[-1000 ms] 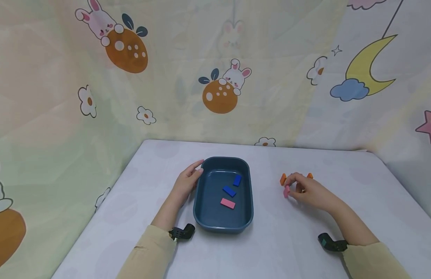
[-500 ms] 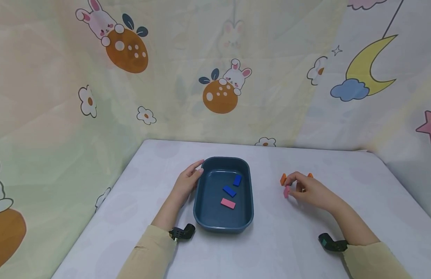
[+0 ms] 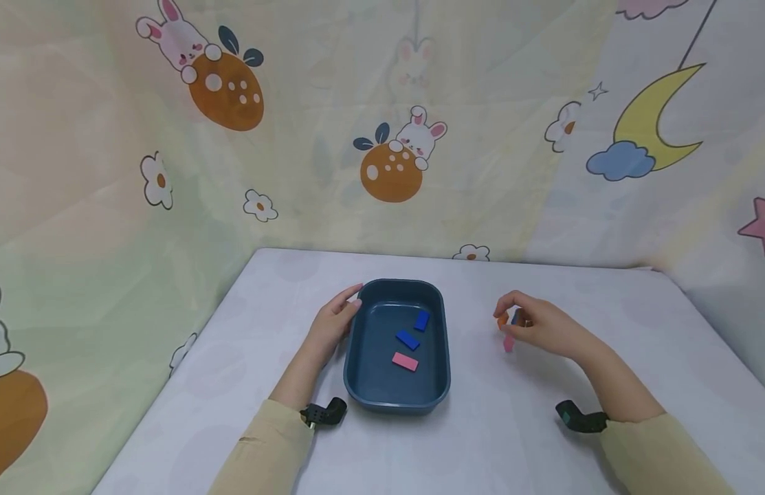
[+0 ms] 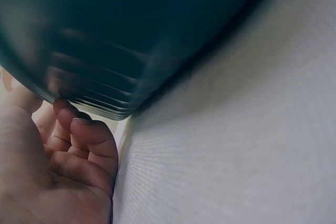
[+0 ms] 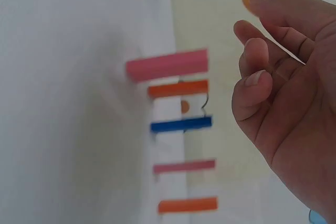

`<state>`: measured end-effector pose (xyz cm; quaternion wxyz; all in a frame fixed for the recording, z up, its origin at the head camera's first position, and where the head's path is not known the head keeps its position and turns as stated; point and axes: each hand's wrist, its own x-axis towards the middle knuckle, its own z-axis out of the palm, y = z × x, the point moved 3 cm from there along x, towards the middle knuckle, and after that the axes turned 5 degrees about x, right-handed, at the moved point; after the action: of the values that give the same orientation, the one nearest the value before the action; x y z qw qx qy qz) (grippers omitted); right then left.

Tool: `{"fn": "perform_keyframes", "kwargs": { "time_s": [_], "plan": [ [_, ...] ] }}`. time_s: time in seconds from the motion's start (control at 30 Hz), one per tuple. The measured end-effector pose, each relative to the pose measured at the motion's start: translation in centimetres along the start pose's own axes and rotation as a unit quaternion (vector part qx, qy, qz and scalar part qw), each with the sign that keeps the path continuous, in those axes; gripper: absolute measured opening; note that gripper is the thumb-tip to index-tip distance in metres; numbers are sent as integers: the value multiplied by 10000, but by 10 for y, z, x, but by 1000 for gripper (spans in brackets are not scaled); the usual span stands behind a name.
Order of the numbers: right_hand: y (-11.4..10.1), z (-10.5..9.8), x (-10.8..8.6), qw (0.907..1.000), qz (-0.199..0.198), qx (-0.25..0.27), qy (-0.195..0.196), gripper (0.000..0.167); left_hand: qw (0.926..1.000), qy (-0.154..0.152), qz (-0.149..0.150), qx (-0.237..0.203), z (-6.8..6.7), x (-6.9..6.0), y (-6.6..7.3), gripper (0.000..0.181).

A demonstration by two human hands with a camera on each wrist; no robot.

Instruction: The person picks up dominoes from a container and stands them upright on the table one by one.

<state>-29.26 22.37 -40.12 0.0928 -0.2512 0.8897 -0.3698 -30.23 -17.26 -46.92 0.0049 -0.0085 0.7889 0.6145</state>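
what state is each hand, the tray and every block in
tray, upright
left hand, touching the tray
right hand, empty
upper blue block in tray, lying flat
lower blue block in tray, lying flat
pink block in tray, lying flat
nearer pink block outside, standing on end
nearer orange block, standing on end
blue block outside, standing on end
farther pink block, standing on end
farther orange block, standing on end

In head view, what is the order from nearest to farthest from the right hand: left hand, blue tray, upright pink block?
1. Upright pink block: on the table, right beside the right hand.
2. Blue tray: to the left of that block.
3. Left hand: at the tray's left side.
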Motion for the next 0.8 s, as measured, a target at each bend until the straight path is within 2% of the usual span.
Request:
{"fn": "perform_keyframes", "kwargs": {
  "time_s": [0.17, 0.37, 0.63, 0.8],
  "plan": [
    [-23, 2, 22, 9992, 124, 265, -282, 28, 10000, 8, -59, 2, -1, -1, 0, 33],
    [-51, 9, 51, 9957, 27, 787, -486, 28, 9999, 34, -153, 10, -1, 0, -2, 33],
    [-78, 26, 87, 9887, -275, 813, -1229, 27, 9999, -3, -109, -8, -1, 0, -3, 34],
    [-89, 37, 107, 9837, -360, 927, -1498, 20, 10000, -10, -48, 10, 0, 1, -3, 34]
  ]
}}
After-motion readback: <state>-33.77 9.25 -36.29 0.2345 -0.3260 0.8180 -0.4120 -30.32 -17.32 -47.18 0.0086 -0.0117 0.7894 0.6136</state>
